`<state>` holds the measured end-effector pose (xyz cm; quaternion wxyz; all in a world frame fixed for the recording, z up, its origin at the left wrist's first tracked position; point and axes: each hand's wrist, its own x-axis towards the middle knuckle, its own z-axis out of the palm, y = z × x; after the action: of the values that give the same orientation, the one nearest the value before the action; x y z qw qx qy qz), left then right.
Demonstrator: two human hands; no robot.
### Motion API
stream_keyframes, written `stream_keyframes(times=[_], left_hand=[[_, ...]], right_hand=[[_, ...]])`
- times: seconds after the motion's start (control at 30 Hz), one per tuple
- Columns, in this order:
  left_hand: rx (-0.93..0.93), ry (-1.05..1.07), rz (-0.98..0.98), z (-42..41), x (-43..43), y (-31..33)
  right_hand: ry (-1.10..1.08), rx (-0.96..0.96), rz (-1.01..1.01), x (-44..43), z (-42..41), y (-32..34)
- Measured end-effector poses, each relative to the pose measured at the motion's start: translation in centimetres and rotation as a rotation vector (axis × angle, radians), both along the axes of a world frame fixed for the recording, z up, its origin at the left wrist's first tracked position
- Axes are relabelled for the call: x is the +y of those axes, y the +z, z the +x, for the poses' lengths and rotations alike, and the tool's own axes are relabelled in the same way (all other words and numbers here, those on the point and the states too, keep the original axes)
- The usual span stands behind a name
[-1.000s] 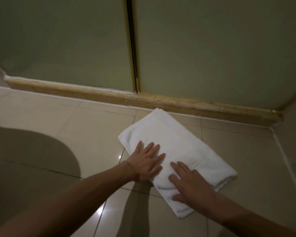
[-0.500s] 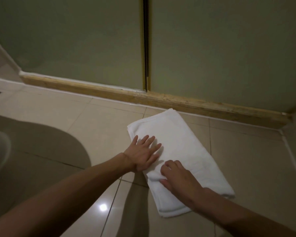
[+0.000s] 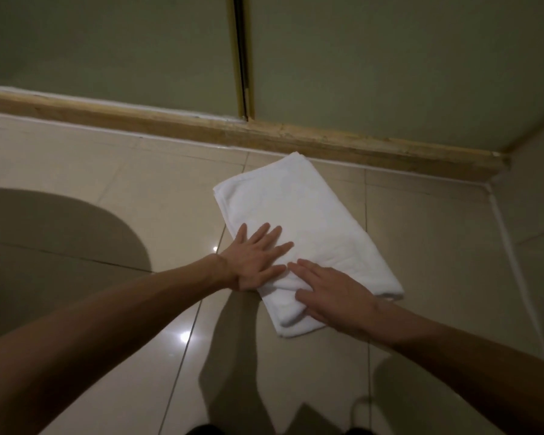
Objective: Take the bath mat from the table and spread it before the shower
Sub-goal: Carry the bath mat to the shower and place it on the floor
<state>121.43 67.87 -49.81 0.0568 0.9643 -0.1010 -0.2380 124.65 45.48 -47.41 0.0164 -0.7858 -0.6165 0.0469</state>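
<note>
A white bath mat [image 3: 299, 215] lies folded on the beige floor tiles, turned at an angle, its far corner close to the shower sill [image 3: 327, 146]. My left hand [image 3: 255, 259] rests flat on the mat's left near part, fingers spread. On the mat's near end my right hand [image 3: 330, 293] lies palm down with fingers extended; a fold of the mat bunches under it. Neither hand grips the cloth. Frosted shower doors [image 3: 107, 51] rise behind the sill.
A wall and its white floor joint [image 3: 512, 262] close off the right side. A large rounded shadow [image 3: 60, 240] covers the floor at the left. Dark shapes show at the bottom edge of the view.
My right hand was curled on the mat's near edge half a second ago; it now lies flat. The left hand stays pressed on the mat.
</note>
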Motion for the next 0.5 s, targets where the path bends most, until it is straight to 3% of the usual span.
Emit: stream_keyframes(times=[0.1, 0.27, 0.37, 0.5], left_hand=[[-0.028, 0.038, -0.050, -0.1, 0.2, 0.5], [-0.408, 0.328, -0.342, 0.3, 0.9, 2.6], [-0.615, 0.382, -0.308, 1.0, 0.9, 3.4], [-0.598, 0.362, -0.190, 1.4, 0.0, 3.0]], right_hand=[[-0.071, 0.038, 0.096, 0.7, 0.2, -0.2], [-0.692, 0.553, 0.403, 1.7, 2.5, 1.7], [-0.947, 0.599, 0.592, 1.9, 4.8, 3.1], [-1.201, 0.709, 0.734, 1.6, 7.8, 4.8]])
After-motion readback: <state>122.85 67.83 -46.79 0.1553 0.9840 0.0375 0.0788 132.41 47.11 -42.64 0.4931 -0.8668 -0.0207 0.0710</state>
